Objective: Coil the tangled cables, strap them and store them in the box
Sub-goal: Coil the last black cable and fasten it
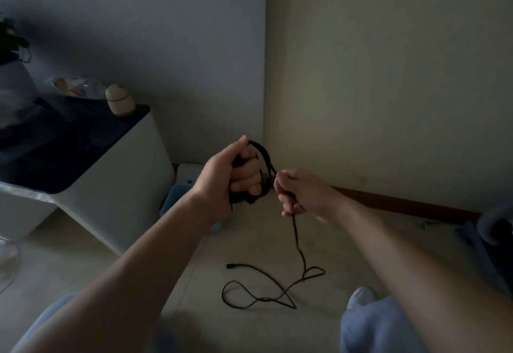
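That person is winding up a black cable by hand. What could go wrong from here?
1. The slack on the floor crosses itself in loops; drawn up through the right hand, it may tighten into a knot.
2. The coil is held only in the left hand, with no strap on it, so turns might slip loose.

I see a dim room. A grey wall stands far left and meets a cream wall on the right, with a brown skirting board along its foot. The floor is pale tile. At left sits a white cabinet with a dark top, a small cream pot on it.
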A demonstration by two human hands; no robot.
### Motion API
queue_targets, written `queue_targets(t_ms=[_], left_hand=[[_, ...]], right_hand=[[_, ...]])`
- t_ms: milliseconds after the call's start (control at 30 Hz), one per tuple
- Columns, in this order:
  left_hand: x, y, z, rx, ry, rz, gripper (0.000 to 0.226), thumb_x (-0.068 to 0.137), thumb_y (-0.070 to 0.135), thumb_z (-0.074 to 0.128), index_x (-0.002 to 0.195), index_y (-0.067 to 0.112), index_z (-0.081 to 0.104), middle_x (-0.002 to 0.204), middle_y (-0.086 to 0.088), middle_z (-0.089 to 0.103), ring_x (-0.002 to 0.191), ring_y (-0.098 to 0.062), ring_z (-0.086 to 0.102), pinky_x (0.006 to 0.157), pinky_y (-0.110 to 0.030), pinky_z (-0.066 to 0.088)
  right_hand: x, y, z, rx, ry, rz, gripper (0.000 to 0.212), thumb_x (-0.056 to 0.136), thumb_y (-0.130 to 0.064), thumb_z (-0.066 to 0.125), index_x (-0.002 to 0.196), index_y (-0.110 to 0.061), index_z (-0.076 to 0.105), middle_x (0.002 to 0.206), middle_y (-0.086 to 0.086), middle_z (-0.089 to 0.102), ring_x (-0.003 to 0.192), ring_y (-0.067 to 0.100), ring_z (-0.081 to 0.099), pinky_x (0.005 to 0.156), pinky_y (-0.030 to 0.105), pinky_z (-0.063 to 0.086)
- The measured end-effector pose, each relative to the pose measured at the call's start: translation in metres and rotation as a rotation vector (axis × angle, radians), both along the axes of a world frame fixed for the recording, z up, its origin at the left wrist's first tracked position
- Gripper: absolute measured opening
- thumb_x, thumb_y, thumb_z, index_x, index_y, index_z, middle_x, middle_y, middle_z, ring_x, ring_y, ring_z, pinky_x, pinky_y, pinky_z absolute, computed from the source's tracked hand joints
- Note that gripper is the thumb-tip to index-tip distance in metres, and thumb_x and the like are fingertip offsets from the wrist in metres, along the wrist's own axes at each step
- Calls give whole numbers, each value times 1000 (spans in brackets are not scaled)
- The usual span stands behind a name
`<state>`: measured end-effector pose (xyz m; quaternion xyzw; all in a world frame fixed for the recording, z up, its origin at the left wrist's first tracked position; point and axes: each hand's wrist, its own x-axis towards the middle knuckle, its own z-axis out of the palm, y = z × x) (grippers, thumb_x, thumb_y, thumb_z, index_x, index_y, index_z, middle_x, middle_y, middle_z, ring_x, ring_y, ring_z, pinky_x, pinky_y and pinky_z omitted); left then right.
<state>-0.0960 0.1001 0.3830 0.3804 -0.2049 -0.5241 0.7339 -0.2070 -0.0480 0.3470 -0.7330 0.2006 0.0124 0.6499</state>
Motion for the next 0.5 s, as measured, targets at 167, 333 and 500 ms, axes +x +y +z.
queue_targets(t_ms=[167,333,500], left_hand=[[9,1,6,-111,166,22,34,98,41,41,68,24,46,48,12,18,35,-5,19,43,-18,37],[21,8,12,-218,264,120,34,100,39,42,69,24,45,46,9,36,42,-4,37,56,-20,46],[29,5,13,-220,163,406,32,106,34,37,80,19,49,80,0,63,73,-19,66,73,-30,51]], right_hand=[[-4,1,-8,26,89,89,40,109,-38,33,79,-17,51,65,1,54,65,18,61,69,32,53],[-5,-1,-15,-74,168,135,40,108,-41,31,85,-16,53,68,1,59,71,15,67,73,35,49],[-9,1,-16,-323,382,298,37,108,-38,32,90,-20,59,86,1,72,93,15,68,78,34,45]])
